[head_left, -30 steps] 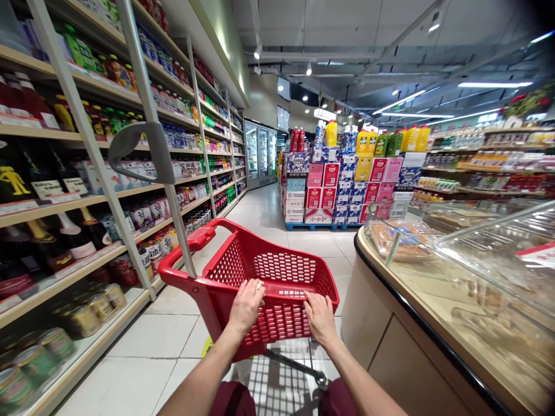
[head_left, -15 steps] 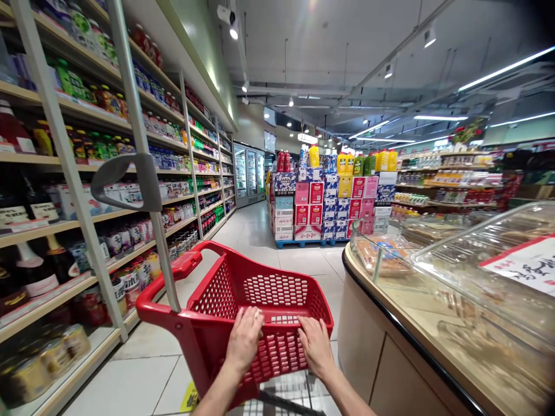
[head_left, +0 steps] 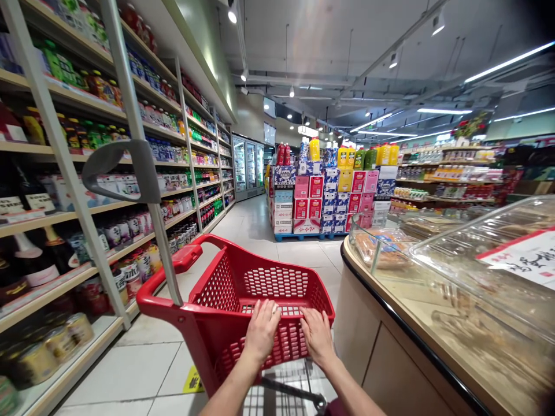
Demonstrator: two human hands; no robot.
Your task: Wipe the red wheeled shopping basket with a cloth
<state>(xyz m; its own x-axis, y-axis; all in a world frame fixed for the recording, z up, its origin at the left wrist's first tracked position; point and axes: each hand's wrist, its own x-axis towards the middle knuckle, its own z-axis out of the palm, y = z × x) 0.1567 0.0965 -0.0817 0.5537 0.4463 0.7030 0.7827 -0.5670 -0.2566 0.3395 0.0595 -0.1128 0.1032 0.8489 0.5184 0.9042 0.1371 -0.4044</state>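
A red shopping cart (head_left: 199, 332) with a perforated plastic basket stands sideways in front of me, its handle end to the left. My left hand (head_left: 262, 332) lies over the basket's near rim with its fingers curled over the edge. Along the same rim, closer to the right corner, my right hand (head_left: 317, 337) grips with its fingertips over the inside. A metal pole with a grey loop handle (head_left: 145, 171) rises from the cart's left end. No goods show inside the visible part of the basket.
Tall drink shelves (head_left: 97, 214) line the left side. Close on the right is a curved display counter (head_left: 368, 323) with clear covers and packaged food. Stacked drink cartons (head_left: 309, 208) stand on a blue pallet ahead, with glass-door fridges (head_left: 248, 164) behind to the left.
My left hand has slid to the right along the basket rim, closer to my right hand. My right hand keeps nearly the same place. The view has shifted slightly.
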